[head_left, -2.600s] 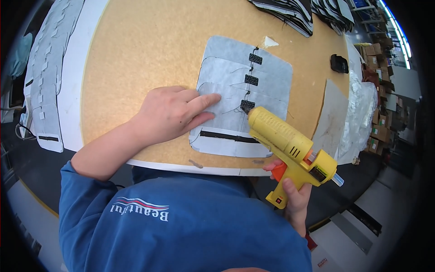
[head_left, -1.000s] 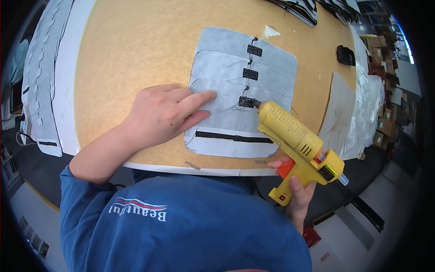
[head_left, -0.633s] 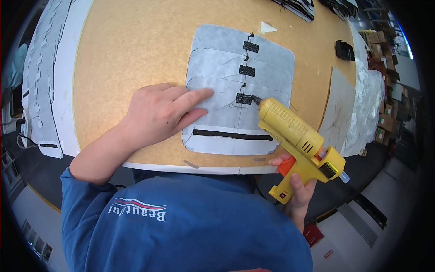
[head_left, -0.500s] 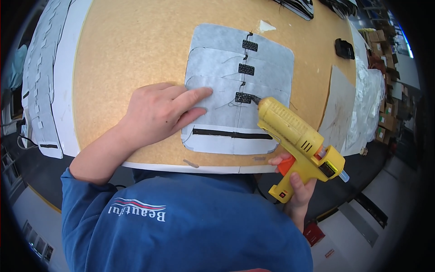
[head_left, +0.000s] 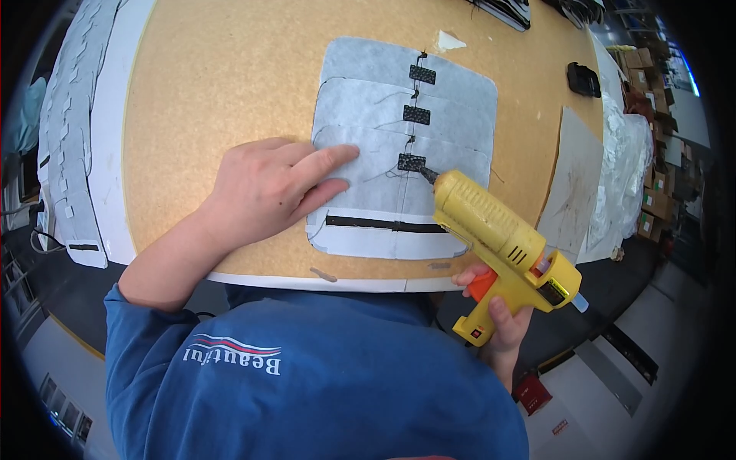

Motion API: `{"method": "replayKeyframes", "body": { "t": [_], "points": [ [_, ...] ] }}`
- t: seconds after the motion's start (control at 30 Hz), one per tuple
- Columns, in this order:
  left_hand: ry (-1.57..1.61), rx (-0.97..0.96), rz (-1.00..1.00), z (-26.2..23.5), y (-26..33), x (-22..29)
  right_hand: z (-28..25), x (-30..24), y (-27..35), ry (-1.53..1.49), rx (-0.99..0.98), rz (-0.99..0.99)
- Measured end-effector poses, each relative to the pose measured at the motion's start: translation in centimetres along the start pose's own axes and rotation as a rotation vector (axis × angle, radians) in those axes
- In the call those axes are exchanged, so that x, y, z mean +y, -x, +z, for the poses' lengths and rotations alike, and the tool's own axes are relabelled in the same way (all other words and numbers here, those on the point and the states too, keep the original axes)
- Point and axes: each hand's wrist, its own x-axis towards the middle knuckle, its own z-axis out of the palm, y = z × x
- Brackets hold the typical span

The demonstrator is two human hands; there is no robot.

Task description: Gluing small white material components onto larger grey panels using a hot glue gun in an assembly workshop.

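Nozzle contact: The dark nozzle [head_left: 429,175] ends at the lower right corner of the lowest black patch [head_left: 412,162]; whether it touches or sits just above cannot be told.
Right-hand fingers: Mostly concealed behind the gun handle; the thumb and a fingertip beside the red trigger [head_left: 481,284] show. Trigger depression cannot be determined.
Left-hand fingers: Index finger and thumb are visible; the others are partly hidden under the hand.
Upper edge: Two stacks of dark-edged pieces [head_left: 507,11] are cut off by the frame.
Right grip: The right hand [head_left: 507,328] is closed around the handle of the yellow glue gun [head_left: 491,222].
Left grip: The left hand [head_left: 268,185] is spread loosely, grasping nothing, index fingertip on the pale grey panel [head_left: 364,201].
Panel position: Flat on the tan tabletop [head_left: 207,84], near its front edge, between the hands.
Patch arrangement: Three black patches in a row up the panel, above a black strip [head_left: 383,225].
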Motion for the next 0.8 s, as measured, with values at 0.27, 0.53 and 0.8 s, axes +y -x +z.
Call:
{"method": "replayKeyframes", "body": {
  "t": [0.27, 0.53, 0.8],
  "points": [
    [0.002, -0.009, -0.006, -0.1, 0.0, -0.1, 0.3, -0.3, -1.0, -0.076, -0.116, 0.018],
    [0.005, -0.015, 0.0, -0.1, 0.0, -0.1, 1.9, -0.5, -1.2, -0.023, 0.031, -0.009],
    [0.003, 0.003, 0.007, 0.0, 0.0, -0.1, 0.2, -0.1, -0.9, 0.049, 0.008, -0.046]
  ]
}}
